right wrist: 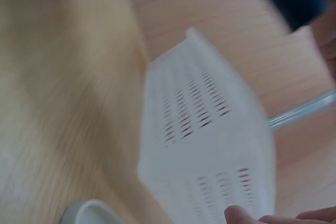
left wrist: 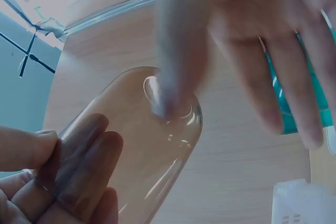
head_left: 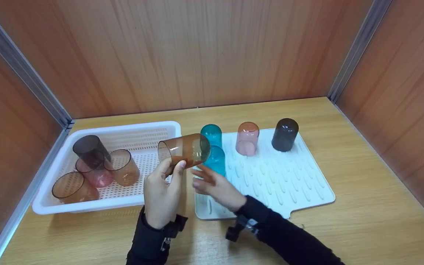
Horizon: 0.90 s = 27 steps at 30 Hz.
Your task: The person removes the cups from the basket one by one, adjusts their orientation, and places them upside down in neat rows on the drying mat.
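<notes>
My left hand (head_left: pixel 160 195) holds a clear amber cup (head_left: pixel 188 149) on its side, thumb on the near wall, the open mouth to the left and the rounded base to the right. In the left wrist view the left fingers (left wrist: pixel 79 156) show through the cup's wall. My right hand (head_left: pixel 221 189) is just below and right of the base, its fingers loosely extended with nothing gripped. One blurred finger of it overlaps the base end in the left wrist view; whether it touches is hard to tell. Behind are two upside-down teal cups (head_left: pixel 215 160).
A white perforated basket (head_left: pixel 138 127) at left holds a dark grey cup (head_left: pixel 88 145), a pink cup (head_left: pixel 99 179) and two amber cups (head_left: pixel 125 171). On the white ridged drying mat (head_left: pixel 293 180) stand an upside-down pink cup (head_left: pixel 247 140) and a dark cup (head_left: pixel 285 136). Wood panels enclose the table.
</notes>
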{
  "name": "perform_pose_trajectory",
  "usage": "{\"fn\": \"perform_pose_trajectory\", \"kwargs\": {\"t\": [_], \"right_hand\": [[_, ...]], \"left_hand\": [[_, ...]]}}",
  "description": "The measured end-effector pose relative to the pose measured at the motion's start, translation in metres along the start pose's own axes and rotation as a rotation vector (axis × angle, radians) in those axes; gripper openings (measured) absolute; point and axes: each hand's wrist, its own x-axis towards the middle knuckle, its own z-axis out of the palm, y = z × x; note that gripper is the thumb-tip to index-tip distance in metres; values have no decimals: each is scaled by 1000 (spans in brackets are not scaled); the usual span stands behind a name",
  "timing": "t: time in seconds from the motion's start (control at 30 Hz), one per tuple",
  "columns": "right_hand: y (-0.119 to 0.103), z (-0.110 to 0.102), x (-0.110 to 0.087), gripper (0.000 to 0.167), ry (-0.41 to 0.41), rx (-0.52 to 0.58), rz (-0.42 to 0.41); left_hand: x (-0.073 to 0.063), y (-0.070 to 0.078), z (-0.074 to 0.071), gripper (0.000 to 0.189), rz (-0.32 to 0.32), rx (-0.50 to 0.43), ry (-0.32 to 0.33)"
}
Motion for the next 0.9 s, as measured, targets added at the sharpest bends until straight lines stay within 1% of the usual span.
{"fn": "perform_pose_trajectory", "kwargs": {"t": [0.07, 0.1, 0.17, 0.23, 0.3, 0.37, 0.47, 0.6, 0.67, 0.77, 0.9], "right_hand": [[-11, -13, -7, 79, 17, 66, 12], [-16, -21, -11, 79, 27, 84, 2], [-25, -35, -16, 77, 46, 102, -47], [-32, -48, -20, 75, 57, 114, -120], [-38, -58, -23, 78, 67, 142, -188], [-42, -64, -26, 82, 63, 179, -238], [-46, -67, -29, 88, 65, 201, -272], [-46, -64, -30, 88, 54, 175, -280], [-44, -61, -30, 82, 42, 161, -289], [-42, -57, -30, 72, 22, 169, -322], [-40, -54, -31, 60, 31, 199, -381]], "left_hand": [[0, 1, 1, 17, -21, -44, -18], [0, 2, 2, 18, -35, -67, -29], [-1, 4, 4, 21, -67, -107, -51], [-2, 5, 7, 23, -98, -142, -77], [-4, 7, 10, 25, -126, -168, -103], [-5, 8, 14, 24, -144, -199, -126], [-7, 10, 19, 22, -177, -258, -162], [-11, 10, 27, 21, -199, -320, -197], [-13, 10, 31, 23, -189, -332, -209], [-16, 8, 35, 25, -169, -344, -212], [-17, 6, 39, 24, -157, -361, -220]]}}
